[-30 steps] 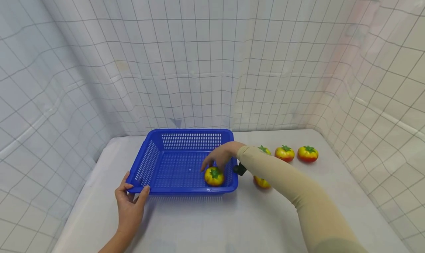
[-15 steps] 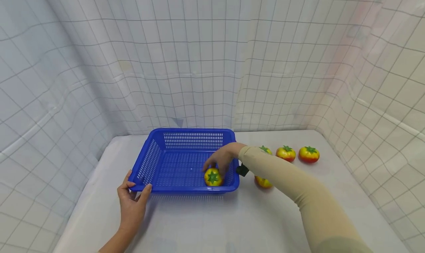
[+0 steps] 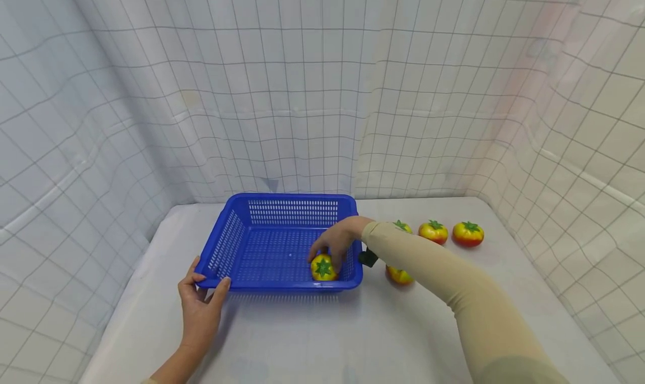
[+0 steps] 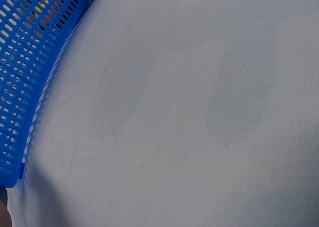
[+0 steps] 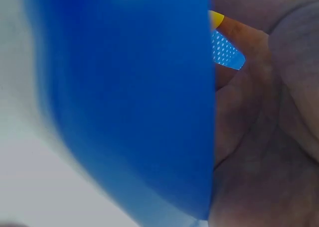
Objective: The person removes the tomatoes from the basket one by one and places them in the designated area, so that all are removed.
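Observation:
A blue plastic basket (image 3: 274,287) with slotted walls stands on the table. My left hand (image 3: 199,314) grips its near left corner, thumb on the front rim and fingers on the left side. Inside the basket, at the near right corner, lies a yellow-and-red tomato (image 3: 323,268) with a green star-shaped top. My right hand (image 3: 336,243) reaches over the right rim and has its fingers curled round this tomato. In the right wrist view the basket wall (image 5: 134,102) covers most of the tomato, leaving a small yellow patch beside a finger.
Right of the basket, more tomatoes sit on the white table (image 3: 302,339): one far right (image 3: 468,234), a neighbouring tomato (image 3: 433,233), and others partly behind the right sleeve (image 3: 428,266). White gridded curtains (image 3: 292,93) enclose the table at the back and sides.
The right hand's fingers have settled closer round the tomato, which has turned slightly, its green top shifting left. The left hand stays at the basket corner.

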A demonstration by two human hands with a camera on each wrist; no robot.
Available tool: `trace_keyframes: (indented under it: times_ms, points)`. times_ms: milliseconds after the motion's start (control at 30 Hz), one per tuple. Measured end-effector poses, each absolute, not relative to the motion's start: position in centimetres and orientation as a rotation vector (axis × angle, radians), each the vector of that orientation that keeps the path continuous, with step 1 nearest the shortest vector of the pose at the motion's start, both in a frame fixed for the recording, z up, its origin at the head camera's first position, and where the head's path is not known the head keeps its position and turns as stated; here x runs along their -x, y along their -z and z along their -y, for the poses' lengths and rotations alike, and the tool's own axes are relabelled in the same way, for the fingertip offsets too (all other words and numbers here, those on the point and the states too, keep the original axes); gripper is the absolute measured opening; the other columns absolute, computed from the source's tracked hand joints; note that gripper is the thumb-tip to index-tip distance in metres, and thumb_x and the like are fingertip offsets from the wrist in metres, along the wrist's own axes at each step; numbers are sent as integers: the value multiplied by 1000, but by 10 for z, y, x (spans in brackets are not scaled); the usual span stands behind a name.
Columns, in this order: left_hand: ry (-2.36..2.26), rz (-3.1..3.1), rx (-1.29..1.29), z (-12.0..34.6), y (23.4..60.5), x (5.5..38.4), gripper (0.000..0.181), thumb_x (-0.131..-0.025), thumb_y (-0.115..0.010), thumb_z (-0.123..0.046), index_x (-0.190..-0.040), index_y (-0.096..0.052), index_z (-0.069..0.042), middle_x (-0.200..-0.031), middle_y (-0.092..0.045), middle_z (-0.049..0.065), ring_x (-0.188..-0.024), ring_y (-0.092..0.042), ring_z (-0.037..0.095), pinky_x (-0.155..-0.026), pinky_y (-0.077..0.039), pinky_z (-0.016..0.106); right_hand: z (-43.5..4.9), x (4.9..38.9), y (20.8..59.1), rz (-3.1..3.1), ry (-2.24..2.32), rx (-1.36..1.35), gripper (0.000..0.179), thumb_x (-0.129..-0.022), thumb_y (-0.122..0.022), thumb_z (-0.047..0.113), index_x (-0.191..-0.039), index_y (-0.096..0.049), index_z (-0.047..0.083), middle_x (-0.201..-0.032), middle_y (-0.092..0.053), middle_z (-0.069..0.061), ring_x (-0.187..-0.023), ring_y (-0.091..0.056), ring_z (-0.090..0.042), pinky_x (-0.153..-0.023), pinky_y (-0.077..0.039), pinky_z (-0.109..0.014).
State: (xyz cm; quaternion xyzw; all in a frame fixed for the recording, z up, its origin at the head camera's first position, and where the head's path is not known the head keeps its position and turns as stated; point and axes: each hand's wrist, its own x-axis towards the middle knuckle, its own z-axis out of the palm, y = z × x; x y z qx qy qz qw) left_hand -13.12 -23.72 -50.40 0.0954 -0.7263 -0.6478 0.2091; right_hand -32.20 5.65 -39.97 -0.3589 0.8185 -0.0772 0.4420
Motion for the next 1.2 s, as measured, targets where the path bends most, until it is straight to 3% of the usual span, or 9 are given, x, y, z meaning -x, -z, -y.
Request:
trace_keyframes:
  times_ms: [267,733,933,1200]
  points:
    - [1815,2001,-247,238,505,132,44,-102,-65,-15,-120,-25,-16,-167,-15,-9,-141,-35,36,-90,-42,7,-52,323,397,-1992,210,870,65,-87,-81,6,-144,-58,28,-134,-56,-1,-111,-59,-18,-84,-57,-28]
    - [1840,1973,-228,239,504,132,44,-101,-66,-10,-121,-26,-14,-167,-15,-8,-140,-35,37,-90,-42,7,-35,323,392,-1906,236,821,66,-86,-78,-2,-144,-57,23,-125,-57,-3,-107,-62,-20,-94,-55,-41]
    - [1831,1969,-223,238,503,133,44,-101,-66,-10,-120,-27,-13,-168,-15,-4,-140,-36,38,-90,-43,8,-33,322,393,-1890,249,771,68,-85,-79,-4,-143,-57,25,-124,-56,-4,-107,-63,-22,-94,-55,-42]
    - [1822,1989,-225,239,504,132,46,-100,-66,-10,-122,-26,-13,-168,-15,-7,-141,-34,39,-90,-42,7,-33,323,395,-1883,237,774,68,-85,-78,-5,-141,-58,27,-125,-56,-2,-111,-60,-22,-92,-56,-39]
